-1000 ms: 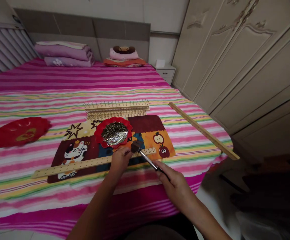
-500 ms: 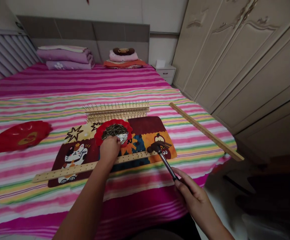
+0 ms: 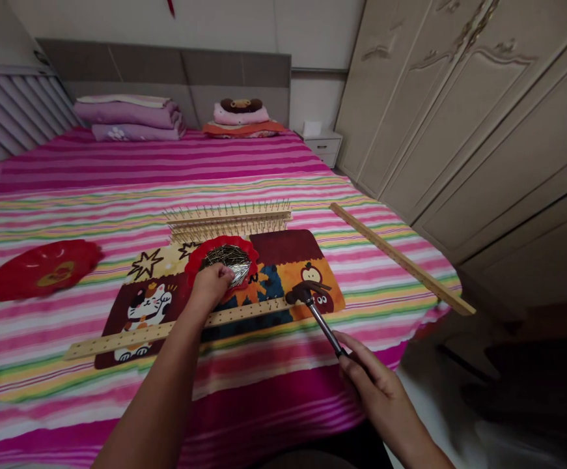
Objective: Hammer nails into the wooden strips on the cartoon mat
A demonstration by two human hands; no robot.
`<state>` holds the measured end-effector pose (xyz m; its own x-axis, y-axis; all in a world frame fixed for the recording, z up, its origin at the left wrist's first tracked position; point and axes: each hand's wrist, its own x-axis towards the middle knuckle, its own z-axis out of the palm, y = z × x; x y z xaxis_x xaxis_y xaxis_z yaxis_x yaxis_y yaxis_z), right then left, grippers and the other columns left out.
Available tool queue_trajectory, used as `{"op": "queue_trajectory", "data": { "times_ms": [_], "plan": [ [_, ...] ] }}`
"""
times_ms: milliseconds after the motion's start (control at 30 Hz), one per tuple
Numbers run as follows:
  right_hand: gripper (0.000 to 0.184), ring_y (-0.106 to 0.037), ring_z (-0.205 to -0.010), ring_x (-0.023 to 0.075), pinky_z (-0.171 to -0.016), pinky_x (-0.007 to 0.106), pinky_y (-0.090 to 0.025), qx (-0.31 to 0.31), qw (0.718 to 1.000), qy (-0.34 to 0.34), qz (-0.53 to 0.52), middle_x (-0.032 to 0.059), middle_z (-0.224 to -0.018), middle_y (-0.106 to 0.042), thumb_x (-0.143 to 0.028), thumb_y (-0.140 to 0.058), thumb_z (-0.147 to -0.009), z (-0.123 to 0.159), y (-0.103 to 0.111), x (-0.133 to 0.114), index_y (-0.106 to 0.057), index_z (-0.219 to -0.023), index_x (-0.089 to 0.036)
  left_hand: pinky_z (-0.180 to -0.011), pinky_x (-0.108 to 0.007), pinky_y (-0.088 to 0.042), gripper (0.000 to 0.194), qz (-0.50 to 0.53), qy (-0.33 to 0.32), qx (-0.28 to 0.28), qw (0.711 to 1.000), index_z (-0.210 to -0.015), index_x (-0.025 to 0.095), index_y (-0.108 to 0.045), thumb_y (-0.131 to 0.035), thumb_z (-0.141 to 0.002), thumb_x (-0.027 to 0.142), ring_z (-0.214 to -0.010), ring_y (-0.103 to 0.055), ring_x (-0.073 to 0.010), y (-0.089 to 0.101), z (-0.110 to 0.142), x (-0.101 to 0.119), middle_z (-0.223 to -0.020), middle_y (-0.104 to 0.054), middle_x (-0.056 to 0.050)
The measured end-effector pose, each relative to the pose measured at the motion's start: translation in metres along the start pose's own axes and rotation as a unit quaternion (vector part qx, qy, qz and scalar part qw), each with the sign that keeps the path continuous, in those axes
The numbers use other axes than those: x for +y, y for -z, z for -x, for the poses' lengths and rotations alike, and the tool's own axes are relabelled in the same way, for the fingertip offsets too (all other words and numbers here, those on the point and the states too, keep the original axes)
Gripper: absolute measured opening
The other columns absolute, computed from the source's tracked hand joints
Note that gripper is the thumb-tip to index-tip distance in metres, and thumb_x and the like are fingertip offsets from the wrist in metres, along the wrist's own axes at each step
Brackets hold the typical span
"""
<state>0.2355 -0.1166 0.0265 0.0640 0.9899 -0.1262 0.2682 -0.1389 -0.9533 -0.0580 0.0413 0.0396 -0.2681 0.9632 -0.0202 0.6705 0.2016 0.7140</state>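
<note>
Gripping the hammer (image 3: 323,323) below its head is the right hand (image 3: 375,381); the left hand (image 3: 211,284) is at the nails (image 3: 225,255), its grip unclear.

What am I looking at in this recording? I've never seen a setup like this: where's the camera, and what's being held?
There is no machine here: a person works with two bare hands, and a head-worn camera looks forward and down at them. The right hand grips a hammer. The left hand is at a red scalloped bowl of nails; whether its fingers hold one is unclear. The surface is a bed with a striped cover. On it lies a patterned mat, crossed by a holed wooden strip with some nails standing towards its right end. Beyond the mat, more strips bristle with nails.
</note>
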Motion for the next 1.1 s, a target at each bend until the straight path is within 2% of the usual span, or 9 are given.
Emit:
{"op": "queue_trajectory", "data": {
  "times_ms": [67, 133, 300, 400, 467, 700, 800, 967, 1100],
  "plan": [
    [0.046, -0.062, -0.102, 0.0216, -0.085, 0.029, -0.049, 0.001, 1.0, -0.002, 0.003, 0.0056, -0.108, -0.069, -0.049, -0.058, -0.076, 0.0, -0.001, 0.0, -0.063, -0.115, -0.025, -0.049, -0.022, -0.035, 0.02, 0.149, 0.031, -0.025, 0.988, -0.062, 0.017, -0.059, -0.064, -0.057, 0.036, -0.048, -0.047, -0.0106, 0.004, 0.006, 0.001, -0.049, -0.055, 0.003],
    [0.046, -0.061, -0.103, 0.0225, -0.087, 0.03, -0.048, 0.001, 1.0, 0.001, 0.002, 0.0064, -0.108, -0.069, -0.049, -0.059, -0.076, 0.0, -0.001, 0.0, -0.064, -0.115, -0.024, -0.045, -0.022, -0.033, 0.029, 0.263, 0.053, -0.056, 0.962, -0.066, 0.015, -0.06, -0.07, -0.052, 0.039, -0.044, -0.044, -0.0085, 0.008, 0.015, 0.002, -0.047, -0.054, 0.003],
    [0.045, -0.061, -0.104, 0.0227, -0.088, 0.031, -0.047, 0.004, 1.0, 0.017, -0.004, 0.0067, -0.108, -0.069, -0.048, -0.059, -0.076, 0.003, -0.003, -0.003, -0.065, -0.114, -0.024, -0.046, -0.02, -0.035, 0.043, 0.376, 0.09, -0.123, 0.914, -0.08, 0.012, -0.062, -0.077, -0.047, 0.035, -0.048, -0.047, -0.0071, 0.012, 0.041, 0.002, -0.057, -0.059, 0.001],
    [0.044, -0.061, -0.104, 0.0226, -0.089, 0.031, -0.047, 0.009, 1.0, 0.015, 0.006, 0.0063, -0.107, -0.069, -0.047, -0.059, -0.076, 0.005, -0.002, -0.005, -0.065, -0.113, -0.024, -0.049, -0.02, -0.038, 0.039, 0.385, 0.102, -0.151, 0.905, -0.08, 0.014, -0.062, -0.075, -0.051, 0.036, -0.05, -0.049, -0.0072, 0.007, 0.056, 0.002, -0.057, -0.059, 0.002],
    [0.044, -0.062, -0.101, 0.0224, -0.086, 0.031, -0.048, 0.01, 1.0, 0.011, 0.01, 0.0061, -0.105, -0.069, -0.046, -0.059, -0.076, 0.006, -0.002, -0.005, -0.065, -0.113, -0.023, -0.05, -0.02, -0.038, 0.035, 0.376, 0.094, -0.152, 0.909, -0.076, 0.016, -0.061, -0.074, -0.052, 0.037, -0.051, -0.05, -0.0074, 0.002, 0.063, 0.004, -0.058, -0.058, 0.003],
    [0.044, -0.065, -0.077, 0.0192, -0.066, 0.026, -0.052, 0.017, 1.0, 0.016, 0.0, 0.0032, -0.077, -0.07, -0.046, -0.057, -0.077, 0.01, -0.003, -0.004, -0.065, -0.114, -0.023, -0.043, -0.019, -0.032, 0.027, 0.299, 0.054, -0.116, 0.946, -0.066, 0.016, -0.058, -0.069, -0.053, 0.037, -0.044, -0.041, -0.0064, -0.017, 0.071, 0.006, -0.048, -0.051, 0.007],
    [0.044, -0.063, -0.072, 0.0181, -0.062, 0.025, -0.051, 0.014, 1.0, 0.009, 0.002, 0.0022, -0.072, -0.068, -0.046, -0.057, -0.077, 0.01, -0.003, -0.002, -0.065, -0.114, -0.023, -0.043, -0.02, -0.032, 0.025, 0.255, 0.053, -0.103, 0.96, -0.066, 0.017, -0.058, -0.066, -0.054, 0.037, -0.044, -0.044, -0.0077, -0.028, 0.071, 0.001, -0.05, -0.053, 0.006],
    [0.043, -0.062, -0.072, 0.0178, -0.063, 0.025, -0.05, 0.003, 1.0, -0.001, 0.006, 0.0013, -0.071, -0.066, -0.044, -0.056, -0.078, 0.009, -0.002, -0.001, -0.063, -0.115, -0.024, -0.048, -0.021, -0.037, 0.022, 0.252, 0.031, -0.09, 0.963, -0.064, 0.018, -0.058, -0.065, -0.054, 0.036, -0.05, -0.052, -0.0105, -0.044, 0.07, -0.004, -0.052, -0.057, 0.005],
    [0.043, -0.062, -0.075, 0.0182, -0.067, 0.025, -0.05, -0.002, 1.0, -0.007, 0.007, 0.0016, -0.074, -0.067, -0.044, -0.055, -0.078, 0.008, -0.003, -0.001, -0.063, -0.116, -0.023, -0.05, -0.022, -0.038, 0.019, 0.237, 0.039, -0.091, 0.966, -0.063, 0.019, -0.059, -0.065, -0.054, 0.034, -0.049, -0.051, -0.0109, -0.046, 0.07, -0.002, -0.05, -0.056, 0.005]
  ]
}}
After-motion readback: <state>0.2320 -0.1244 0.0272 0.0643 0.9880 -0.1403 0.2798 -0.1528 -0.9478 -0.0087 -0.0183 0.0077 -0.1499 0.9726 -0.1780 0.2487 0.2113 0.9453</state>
